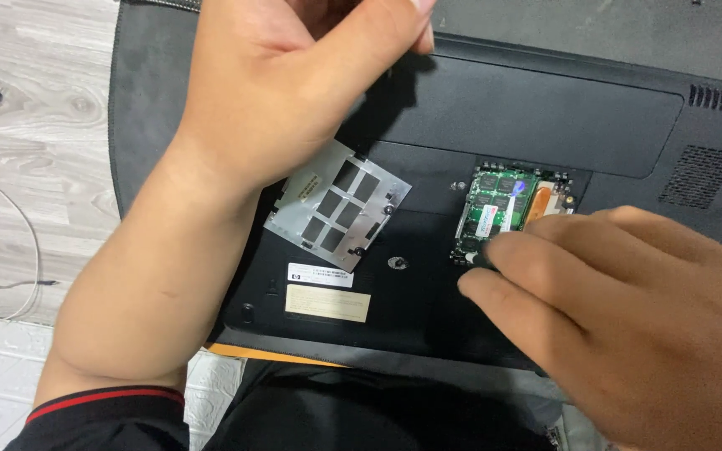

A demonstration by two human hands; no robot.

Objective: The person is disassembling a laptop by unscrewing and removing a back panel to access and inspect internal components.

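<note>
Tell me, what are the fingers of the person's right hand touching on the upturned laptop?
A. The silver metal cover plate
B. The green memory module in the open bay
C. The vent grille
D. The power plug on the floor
B: the right hand has its fingertips on the edge of the green memory module in the laptop.

Matt black plastic laptop base (545,117); perforated metal plate (338,205).

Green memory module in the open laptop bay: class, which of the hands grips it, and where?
The right hand pinches the green memory module at its near bottom edge with its fingertips; the left hand holds nothing visible.
</note>
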